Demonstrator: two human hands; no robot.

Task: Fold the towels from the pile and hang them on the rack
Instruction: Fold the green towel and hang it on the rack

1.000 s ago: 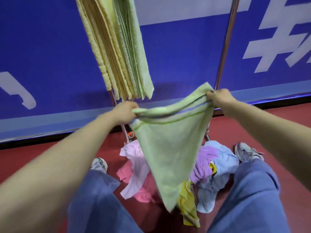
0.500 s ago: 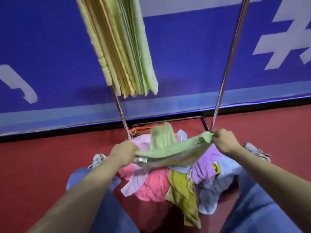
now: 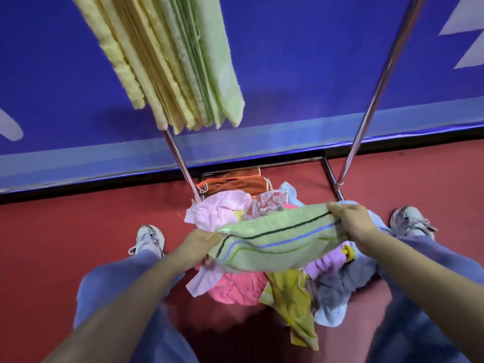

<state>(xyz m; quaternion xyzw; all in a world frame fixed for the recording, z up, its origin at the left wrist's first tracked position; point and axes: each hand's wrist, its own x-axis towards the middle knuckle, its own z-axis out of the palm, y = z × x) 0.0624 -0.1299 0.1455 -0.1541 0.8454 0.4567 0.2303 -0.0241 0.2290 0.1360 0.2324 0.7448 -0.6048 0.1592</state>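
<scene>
Pile (image 3: 235, 286) of mixed cloth, pink, yellow, grey-blue and lilac, sits on the floor between the person's shoes (image 3: 148, 238), right under the hands. An orange piece lies at its far edge by the rack base. The rack (image 3: 372, 100) stands far side, two slanted metal poles. The left pole is partly covered by the hung towels (image 3: 172, 61), a thick yellow-to-green bunch hanging at upper left. Blue trouser legs (image 3: 117, 289) frame the pile near side.

The floor (image 3: 65, 244) is red. The wall (image 3: 301, 61) behind is blue with white lettering, a paler band and a black strip at its foot.

The green towel (image 3: 282, 242) is held level above the pile as a folded band, stripes running lengthwise. The left hand (image 3: 195, 244) grips the left end, fingers tucked under the cloth and mostly hidden. The right hand (image 3: 351, 221) grips the right end, fingers curled over the edge.

Half a second ago the towel was bunched with a flap sticking up. Now it lies flat and stretched between the hands. A second ago it hung high in front of the wall in a long triangle.
</scene>
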